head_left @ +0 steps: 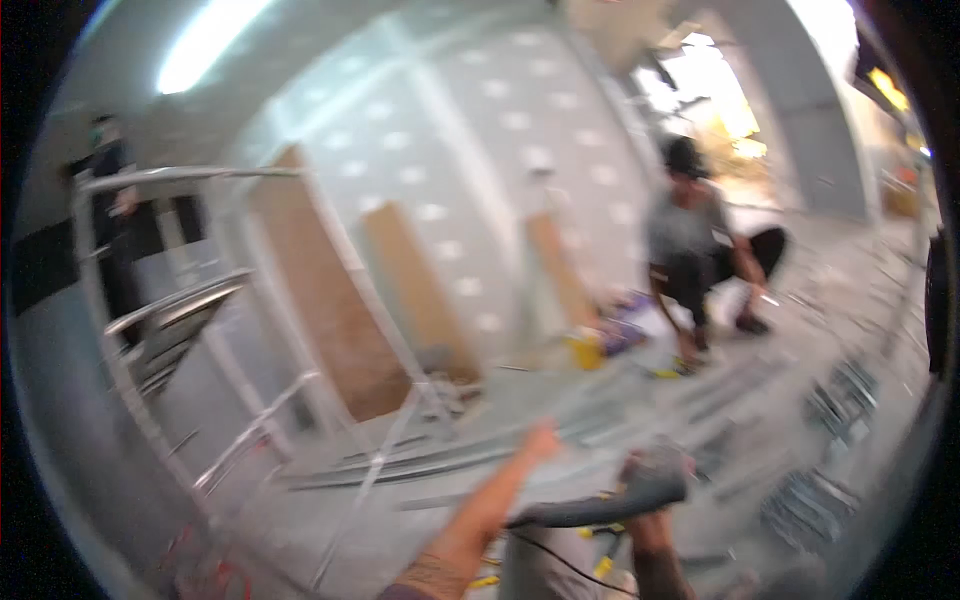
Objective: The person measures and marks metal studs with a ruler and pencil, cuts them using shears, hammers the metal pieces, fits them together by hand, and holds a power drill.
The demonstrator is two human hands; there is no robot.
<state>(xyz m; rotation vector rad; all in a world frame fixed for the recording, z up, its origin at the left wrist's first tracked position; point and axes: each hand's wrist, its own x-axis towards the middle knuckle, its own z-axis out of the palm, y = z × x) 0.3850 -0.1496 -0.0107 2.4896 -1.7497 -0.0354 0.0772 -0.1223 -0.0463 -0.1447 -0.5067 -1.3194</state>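
My left hand [543, 440] reaches forward over the floor at the lower middle, its fingers smeared by motion, so I cannot make out whether they are closed. Close on its right, my right hand [640, 472] is wrapped round a long dark tool [575, 513] lying crosswise in front of me. A thin black cord [560, 560] trails from the tool's left end; blur hides its exact kind. Beyond both hands, long grey metal strips [440, 462] lie on the floor.
A metal scaffold frame [200, 175] stands at left, another person [105, 190] behind it. A co-worker [695, 230] squats at right near a yellow container [585, 350]. Brown boards [320, 290] lean on the wall. Bundled metal pieces [810, 507] lie at lower right.
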